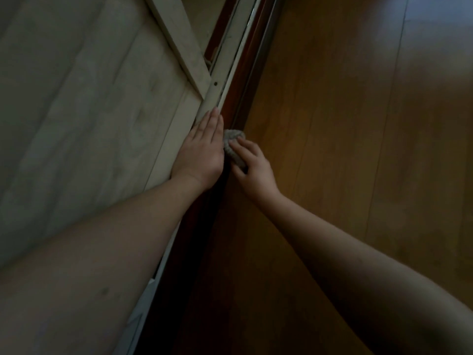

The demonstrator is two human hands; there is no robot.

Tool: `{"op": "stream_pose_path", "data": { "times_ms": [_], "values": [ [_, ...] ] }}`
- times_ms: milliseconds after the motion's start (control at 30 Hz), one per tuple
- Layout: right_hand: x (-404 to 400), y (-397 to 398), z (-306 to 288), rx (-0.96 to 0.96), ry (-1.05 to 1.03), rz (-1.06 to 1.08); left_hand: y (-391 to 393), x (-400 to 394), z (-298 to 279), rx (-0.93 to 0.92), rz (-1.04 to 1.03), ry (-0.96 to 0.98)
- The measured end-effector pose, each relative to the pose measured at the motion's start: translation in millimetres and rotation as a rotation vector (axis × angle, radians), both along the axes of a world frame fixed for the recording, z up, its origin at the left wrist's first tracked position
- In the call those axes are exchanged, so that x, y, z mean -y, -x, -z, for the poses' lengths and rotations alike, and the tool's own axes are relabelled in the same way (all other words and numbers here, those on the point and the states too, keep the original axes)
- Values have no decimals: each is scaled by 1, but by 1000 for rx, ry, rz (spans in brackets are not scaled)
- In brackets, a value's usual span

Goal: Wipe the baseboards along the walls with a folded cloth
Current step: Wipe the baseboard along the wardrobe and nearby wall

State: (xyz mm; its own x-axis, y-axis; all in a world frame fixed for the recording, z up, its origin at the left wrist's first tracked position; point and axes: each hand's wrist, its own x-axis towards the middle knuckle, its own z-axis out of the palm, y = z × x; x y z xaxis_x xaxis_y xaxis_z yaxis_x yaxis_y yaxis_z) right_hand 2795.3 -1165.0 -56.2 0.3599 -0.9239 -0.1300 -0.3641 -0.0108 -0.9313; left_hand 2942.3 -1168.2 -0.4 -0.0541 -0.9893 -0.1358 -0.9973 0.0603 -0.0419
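A dark reddish-brown baseboard (pixel 242 78) runs diagonally from the top centre down to the bottom, between a pale panel and the wood floor. My right hand (pixel 253 165) presses a small bunched grey cloth (pixel 233 142) against the baseboard, fingers on top of it. My left hand (pixel 202 147) lies flat with fingers together on the pale frame edge, just left of the cloth and touching it. The scene is dim and part of the cloth is hidden under my right fingers.
A pale wooden panel (pixel 76 98) with a diagonal brace (pixel 179 39) fills the left side. A light metal-edged strip (pixel 230 55) runs along above the baseboard. Glossy orange-brown floorboards (pixel 358 149) spread to the right.
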Motion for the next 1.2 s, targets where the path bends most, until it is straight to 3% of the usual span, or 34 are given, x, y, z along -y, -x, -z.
{"op": "stream_pose_path", "data": {
  "times_ms": [200,400,567,667,933,1200],
  "values": [
    [-63,8,0,28,-85,-133,1,1,0,-3,-12,3],
    [-59,40,5,204,-253,-160,1,3,2,-21,-12,18],
    [5,66,15,191,-224,205,-3,6,8,-26,-5,33],
    [66,64,14,158,-217,294,-4,6,10,-25,-3,37],
    [196,21,0,212,-283,232,-3,5,10,-40,6,31],
    [177,12,4,263,-346,264,0,1,6,-57,1,28]
  ]
}}
